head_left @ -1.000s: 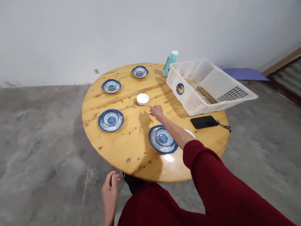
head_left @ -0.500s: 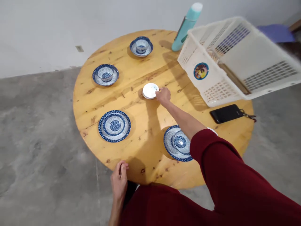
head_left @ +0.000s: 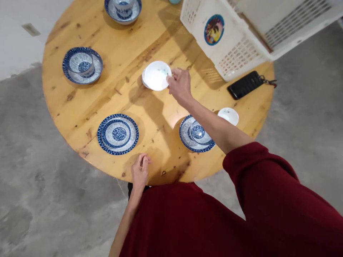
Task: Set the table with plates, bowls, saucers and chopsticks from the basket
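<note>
My right hand [head_left: 180, 85] pinches the right rim of a small white dish [head_left: 157, 75] with faint marks, over the middle of the table. Under its left side shows the edge of another white dish [head_left: 144, 79], otherwise hidden. My left hand [head_left: 140, 169] hangs at the table's near edge, fingers loosely curled with nothing visible in them. Just beyond it lies a pair of stacked blue-and-white plates [head_left: 118, 134]. Partly behind my right forearm is a blue-patterned plate [head_left: 184, 134] bearing a glass-like bowl [head_left: 198, 132], and a third white dish [head_left: 228, 116] sits past the forearm.
On the round wooden table [head_left: 107, 96], more blue-patterned plates hold bowls, one at left [head_left: 82, 66] and one at the far side [head_left: 123, 10]. A white plastic basket [head_left: 233, 53] stands at right. Near it lies a black phone [head_left: 245, 85] with keys attached.
My right hand has raised the upper white dish off the one beneath and tilted it. My left hand stays curled by the edge. The view has shifted downward and closer.
</note>
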Action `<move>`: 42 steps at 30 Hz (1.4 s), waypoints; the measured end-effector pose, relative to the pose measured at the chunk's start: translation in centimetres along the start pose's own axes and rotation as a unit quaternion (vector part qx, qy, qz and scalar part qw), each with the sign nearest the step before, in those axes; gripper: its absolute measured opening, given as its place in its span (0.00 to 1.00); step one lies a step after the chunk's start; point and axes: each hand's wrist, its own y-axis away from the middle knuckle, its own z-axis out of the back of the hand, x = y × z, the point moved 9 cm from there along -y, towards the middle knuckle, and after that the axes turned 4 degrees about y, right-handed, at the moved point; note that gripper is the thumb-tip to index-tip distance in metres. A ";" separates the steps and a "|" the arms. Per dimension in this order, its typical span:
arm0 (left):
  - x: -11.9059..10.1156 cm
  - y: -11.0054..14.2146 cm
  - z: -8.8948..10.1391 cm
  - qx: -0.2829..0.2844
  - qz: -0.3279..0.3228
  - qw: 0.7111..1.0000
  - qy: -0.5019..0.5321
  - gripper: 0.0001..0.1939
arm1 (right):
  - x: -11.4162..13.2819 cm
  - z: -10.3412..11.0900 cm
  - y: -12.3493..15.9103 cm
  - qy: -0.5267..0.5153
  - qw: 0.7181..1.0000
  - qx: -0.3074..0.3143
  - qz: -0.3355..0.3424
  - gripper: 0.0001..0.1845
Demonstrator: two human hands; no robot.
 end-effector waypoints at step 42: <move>2.0 -5.4 -2.8 0.156 0.048 0.985 0.048 0.15 | -3.7 -8.1 25.2 -0.059 0.982 0.083 -0.160 0.25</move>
